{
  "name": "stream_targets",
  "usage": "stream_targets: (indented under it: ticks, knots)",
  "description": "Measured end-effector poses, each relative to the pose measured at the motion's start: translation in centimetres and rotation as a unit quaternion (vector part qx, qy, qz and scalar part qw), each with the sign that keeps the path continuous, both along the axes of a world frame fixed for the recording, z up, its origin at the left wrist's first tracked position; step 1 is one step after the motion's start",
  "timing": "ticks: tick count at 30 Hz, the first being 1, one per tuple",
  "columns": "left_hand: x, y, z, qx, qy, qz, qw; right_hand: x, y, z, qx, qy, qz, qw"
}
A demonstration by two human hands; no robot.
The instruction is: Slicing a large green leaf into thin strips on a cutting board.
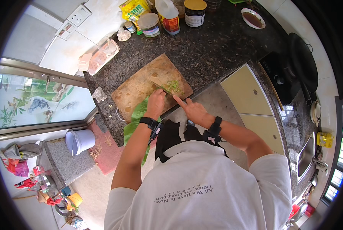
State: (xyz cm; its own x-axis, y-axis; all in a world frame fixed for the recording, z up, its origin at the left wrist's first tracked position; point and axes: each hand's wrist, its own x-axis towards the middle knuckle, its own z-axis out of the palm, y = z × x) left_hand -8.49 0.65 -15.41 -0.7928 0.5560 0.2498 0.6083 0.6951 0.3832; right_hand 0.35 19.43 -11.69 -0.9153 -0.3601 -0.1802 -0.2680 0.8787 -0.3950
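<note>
A wooden cutting board (136,92) lies at a slant on the dark stone worktop. My left hand (156,103) presses large green leaves (139,110) onto the board; they trail over its near edge and under my forearm. My right hand (194,110) grips a kitchen knife (162,87), index finger stretched along the blade, whose edge is close beside my left fingertips. Thin green shreds (173,86) lie on the board to the right of the blade. The knife's handle is mostly covered by my hand.
Behind the board stand a plastic jug (169,17), a lidded jar (149,25) and a yellow-lidded tin (195,13). A white tray (103,57) and crumpled plastic (99,94) are at the left. A bowl of brown liquid (253,18) stands far right, near a black wok (303,63).
</note>
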Motion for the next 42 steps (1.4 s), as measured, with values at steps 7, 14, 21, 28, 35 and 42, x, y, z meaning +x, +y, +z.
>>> stream_targets:
  ticks: [7, 14, 21, 28, 35, 42]
  knots:
    - [-0.1, 0.2, 0.5, -0.001, -0.014, -0.008, 1.0, -1.8, -0.5, -2.4, -0.032, 0.033, -0.037, 0.998]
    - [-0.2, -0.2, 0.4, 0.004, -0.038, -0.01, 0.999, -0.2, 1.3, -0.8, -0.021, 0.049, -0.007, 0.999]
    - [-0.1, -0.1, 0.1, -0.025, -0.007, -0.01, 1.0, 1.8, 1.4, 1.3, 0.043, 0.02, 0.017, 0.999]
    - [0.1, 0.1, 0.1, -0.05, -0.015, 0.001, 0.999, 2.0, 1.6, 1.7, 0.034, 0.016, 0.022, 0.999]
    - [0.0, -0.1, 0.1, -0.029, 0.006, -0.009, 1.0, 0.8, 0.7, 0.1, -0.005, 0.009, 0.011, 1.0]
    - [0.2, 0.1, 0.4, 0.002, 0.0, -0.014, 1.0, -0.7, 0.0, -2.1, -0.014, 0.03, -0.019, 0.999]
